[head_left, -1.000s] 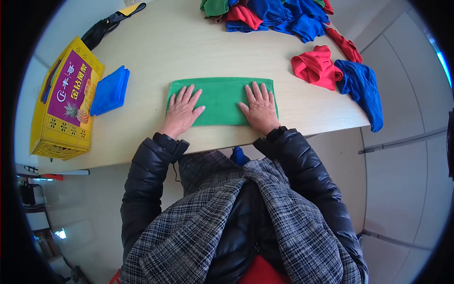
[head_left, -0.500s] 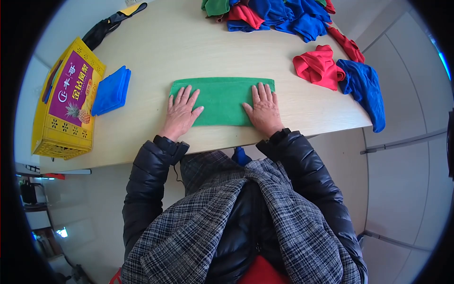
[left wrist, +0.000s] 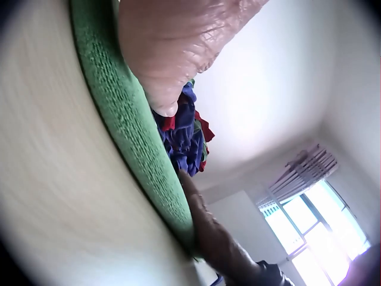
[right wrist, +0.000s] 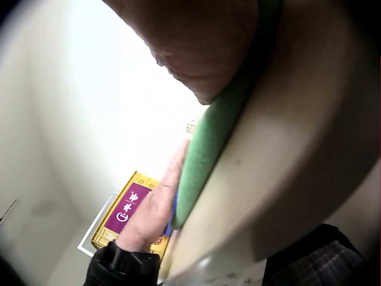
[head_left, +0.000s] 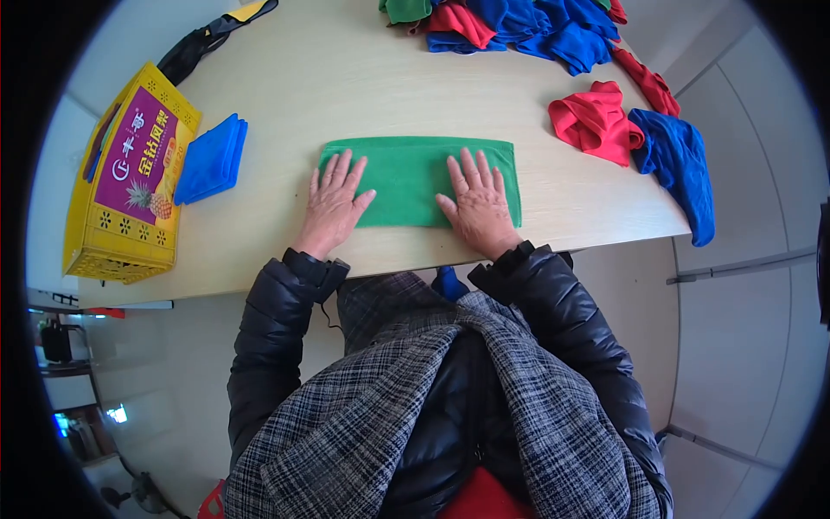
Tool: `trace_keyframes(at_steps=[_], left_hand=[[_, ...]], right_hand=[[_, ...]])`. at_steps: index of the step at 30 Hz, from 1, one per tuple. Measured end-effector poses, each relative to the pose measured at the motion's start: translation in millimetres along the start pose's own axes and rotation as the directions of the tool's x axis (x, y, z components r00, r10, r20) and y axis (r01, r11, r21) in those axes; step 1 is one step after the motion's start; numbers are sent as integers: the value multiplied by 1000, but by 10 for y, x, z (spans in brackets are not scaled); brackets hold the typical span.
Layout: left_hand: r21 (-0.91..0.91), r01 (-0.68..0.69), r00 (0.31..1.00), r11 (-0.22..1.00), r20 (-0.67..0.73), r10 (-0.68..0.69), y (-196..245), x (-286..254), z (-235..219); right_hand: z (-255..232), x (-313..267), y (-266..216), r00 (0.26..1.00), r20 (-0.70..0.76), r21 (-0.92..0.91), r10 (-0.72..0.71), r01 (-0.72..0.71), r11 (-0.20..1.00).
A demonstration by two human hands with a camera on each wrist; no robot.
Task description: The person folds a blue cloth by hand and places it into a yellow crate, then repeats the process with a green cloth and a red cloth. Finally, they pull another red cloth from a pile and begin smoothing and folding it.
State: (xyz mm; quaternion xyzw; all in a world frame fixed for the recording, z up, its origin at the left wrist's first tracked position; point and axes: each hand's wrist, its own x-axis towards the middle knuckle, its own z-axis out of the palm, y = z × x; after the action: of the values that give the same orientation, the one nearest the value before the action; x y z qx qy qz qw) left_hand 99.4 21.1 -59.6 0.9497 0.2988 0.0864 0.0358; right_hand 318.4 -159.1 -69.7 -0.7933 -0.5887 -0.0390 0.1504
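Observation:
A green cloth (head_left: 406, 182), folded into a flat rectangle, lies near the table's front edge. My left hand (head_left: 333, 206) rests palm down on its left end, fingers spread and straight. On the right part of the cloth lies my right hand (head_left: 477, 203), also flat, with its fingers pointing away from me. In the left wrist view the rounded folded edge of the green cloth (left wrist: 128, 125) shows beneath the left hand (left wrist: 178, 44). The right wrist view shows the cloth (right wrist: 205, 155) under the right hand (right wrist: 196, 42).
A yellow crate (head_left: 130, 182) stands at the left, with folded blue cloths (head_left: 212, 160) beside it. Crumpled blue, red and green cloths (head_left: 545, 30) are heaped at the back. A red cloth (head_left: 596, 123) and a blue cloth (head_left: 679, 169) lie at the right, the blue one over the edge.
The head view has shifted slightly, so the table's things appear a little further right. The right hand has moved slightly inward on the cloth from its right end. Both hands stay flat.

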Motion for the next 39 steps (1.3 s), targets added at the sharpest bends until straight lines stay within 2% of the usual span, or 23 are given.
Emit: trace_keyframes(at_steps=[5,9,10,12,13,16,21,25,28,29,30,32,33,36,37,39], left_hand=[[-1,-52,994,999,98,52,169,-42,-4],[-59,-35,997,998,72,39,189,25,-20],[-41,-81,994,996,72,83,241,44,0],[-1,-173,983,985,69,173,317,110,24],[2,-173,983,985,69,172,319,142,54],[-50,-239,971,970,-22,238,305,209,166],[-7,-194,981,981,-28,194,200,289,190],[-18,-138,985,990,-105,135,161,191,173],[60,57,979,997,-199,-44,62,58,31],[65,58,979,996,-200,-44,-25,48,-25],[20,200,970,980,-143,-195,-141,22,-77],[-43,477,879,878,-13,-477,-307,-3,-143],[-43,482,876,875,-13,-482,-329,7,-120],[-241,464,868,852,-69,-492,-331,60,-41],[-242,462,869,853,-69,-490,-342,97,-45],[-333,495,861,803,59,-506,-360,199,-62]], right_hand=[[-42,31,-56,997,79,1,11,-11,1000],[-114,29,-230,998,-6,5,-63,63,998],[-88,12,-274,998,-2,5,-66,66,998],[-9,18,-376,984,8,0,-179,179,984],[23,22,-402,973,10,0,-232,232,973],[82,5,-416,971,40,15,-237,237,972],[40,3,-395,963,103,44,-248,245,969],[-68,-79,-370,944,69,-11,-322,323,946],[-59,-132,-343,936,102,2,-336,338,941],[-49,-125,-342,931,116,10,-345,347,938],[-34,-114,-345,930,115,15,-349,350,937],[-10,-65,-334,943,126,52,-307,303,952],[-4,-48,-327,949,133,66,-287,280,958],[16,-72,-346,946,120,29,-301,300,954],[20,-83,-347,946,113,8,-304,305,952],[14,-93,-328,944,110,9,-312,313,950]])
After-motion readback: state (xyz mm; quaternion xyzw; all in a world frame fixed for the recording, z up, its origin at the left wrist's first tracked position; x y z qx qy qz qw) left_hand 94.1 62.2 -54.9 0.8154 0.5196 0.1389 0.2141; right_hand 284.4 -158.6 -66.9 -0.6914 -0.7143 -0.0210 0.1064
